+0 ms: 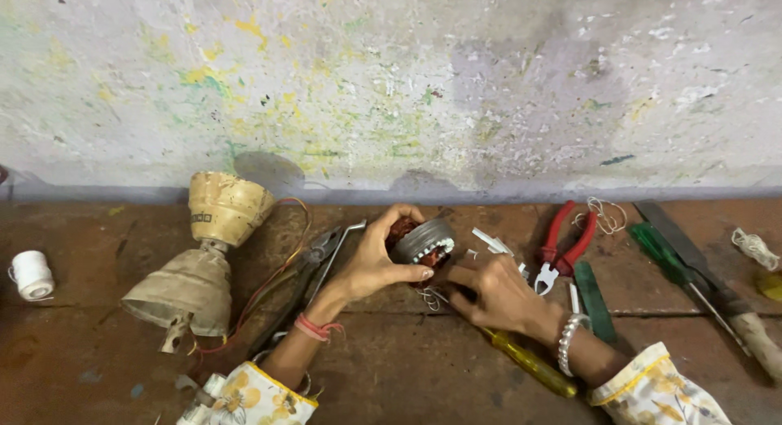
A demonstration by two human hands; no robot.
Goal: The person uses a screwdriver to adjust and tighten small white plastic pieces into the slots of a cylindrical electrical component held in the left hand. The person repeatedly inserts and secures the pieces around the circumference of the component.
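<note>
Left hand (371,266) cups small motor stator (422,244) from its left side, grip closed round it, thumb under rim; right hand (493,295) meets it from right, fingertips pinched at windings, whether on wire cannot tell; stator just above table (423,368); yellow-handled screwdriver (529,364) under right wrist, red pliers (562,246) just right, cream fan housing (204,254) well left

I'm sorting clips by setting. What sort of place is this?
Probably a small electrical repair workshop: a worn wooden bench holds red-handled pliers, a yellow-handled screwdriver, and a wound motor part held in the left hand.
</note>
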